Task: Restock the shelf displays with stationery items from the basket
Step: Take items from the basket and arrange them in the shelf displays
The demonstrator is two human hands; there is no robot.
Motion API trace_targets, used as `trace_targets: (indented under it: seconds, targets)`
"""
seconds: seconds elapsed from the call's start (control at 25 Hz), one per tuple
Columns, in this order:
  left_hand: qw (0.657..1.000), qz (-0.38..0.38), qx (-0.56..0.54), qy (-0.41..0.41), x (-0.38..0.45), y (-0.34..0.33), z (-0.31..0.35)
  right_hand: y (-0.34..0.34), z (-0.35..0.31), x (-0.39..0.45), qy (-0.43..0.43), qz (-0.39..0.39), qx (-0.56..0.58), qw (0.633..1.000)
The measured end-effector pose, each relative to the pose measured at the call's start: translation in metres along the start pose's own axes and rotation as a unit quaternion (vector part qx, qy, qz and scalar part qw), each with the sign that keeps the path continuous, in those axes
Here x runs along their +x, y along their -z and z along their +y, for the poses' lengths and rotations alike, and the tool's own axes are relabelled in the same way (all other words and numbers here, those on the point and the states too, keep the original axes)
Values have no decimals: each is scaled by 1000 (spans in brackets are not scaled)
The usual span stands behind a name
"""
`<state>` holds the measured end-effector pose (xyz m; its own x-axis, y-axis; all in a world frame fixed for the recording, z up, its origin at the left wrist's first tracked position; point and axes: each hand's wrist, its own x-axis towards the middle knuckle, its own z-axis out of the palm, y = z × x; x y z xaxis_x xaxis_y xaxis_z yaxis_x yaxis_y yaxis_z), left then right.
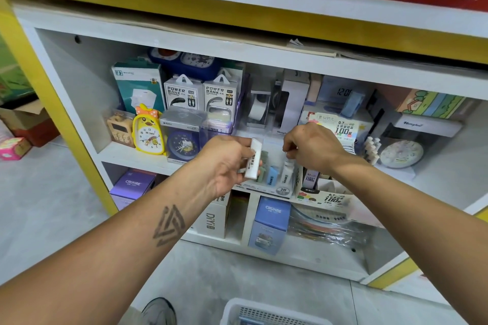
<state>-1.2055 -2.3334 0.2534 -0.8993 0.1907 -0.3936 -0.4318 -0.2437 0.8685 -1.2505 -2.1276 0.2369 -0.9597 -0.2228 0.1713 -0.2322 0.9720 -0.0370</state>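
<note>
My left hand [227, 163] grips a small white pack of pencil leads [253, 159], held upright in front of the middle shelf. My right hand [310, 149] reaches over a clear display box marked 2B [282, 190], its fingers curled down and pinching something small that I cannot make out. Green, blue and white lead packs [273, 174] stand inside that box. A cardboard display of 0.7 HB leads [320, 196] stands just right of it. The white basket [232, 311] sits on the floor at the bottom edge.
The middle shelf holds a yellow duck clock [148, 130], a blue alarm clock [182, 144], power bank boxes [203, 93] and tape dispensers [260, 109]. Blue and purple CRUHRE boxes [272, 221] fill the lower shelf. Cardboard boxes [29, 124] lie on the floor left.
</note>
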Motion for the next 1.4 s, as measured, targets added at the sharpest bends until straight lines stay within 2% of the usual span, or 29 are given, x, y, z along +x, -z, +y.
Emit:
trace_targets:
  seconds: [0.16, 0.48, 0.52, 0.56, 0.6, 0.64, 0.68, 0.72, 0.76, 0.84, 0.88, 0.92, 1.0, 1.04, 1.12, 1.24, 1.4]
  targets:
    - [1000, 3, 1, 1, 1, 0, 0, -5, 2, -4, -22, 18, 19, 999]
    - [1000, -13, -2, 4, 0, -1, -2, -1, -6, -5, 10, -67, -53, 996]
    - [1000, -13, -2, 4, 0, -1, -2, 6, -10, -4, -1, -58, 8, 998]
    - [1000, -15, 3, 1, 1, -1, -2, 14, -13, -4, -29, -49, 121, 991]
    - [1000, -15, 12, -5, 1, -2, -3, 22, -17, -6, -58, -50, 263, 962]
    - [1000, -15, 23, -14, 2, -3, -4, 29, -24, -9, -79, -59, 389, 916]
    - [999, -15, 32, -23, 2, -5, -5, 34, -28, -11, -85, -66, 463, 880]
    - [999, -13, 38, -34, 3, -6, -6, 38, -30, -13, -81, -69, 493, 864]
    - [998, -10, 46, -48, 4, -8, -8, 41, -30, -15, -74, -67, 496, 862]
    - [990, 13, 111, -88, 9, -12, -11, 49, -24, -16, -70, -38, 455, 887]
    - [974, 31, 192, -118, 12, -12, -12, 53, -15, -14, -69, -9, 405, 912]
    - [942, 43, 297, -152, 15, -11, -15, 56, -6, -12, -64, 20, 333, 941]
    - [835, 43, 507, -210, 17, -8, -20, 53, 8, -11, -22, 56, 144, 988]
    - [782, 25, 579, -228, 18, -7, -24, 46, 12, -11, 7, 58, 70, 996]
    - [706, -26, 665, -242, 21, -5, -33, 29, 13, -12, 39, 53, -10, 998]
    - [653, -66, 718, -231, 26, -4, -42, 8, 9, -9, 38, 32, -35, 998]
    - [632, -76, 736, -228, 28, -3, -43, -3, 8, -2, 41, 8, -64, 997]
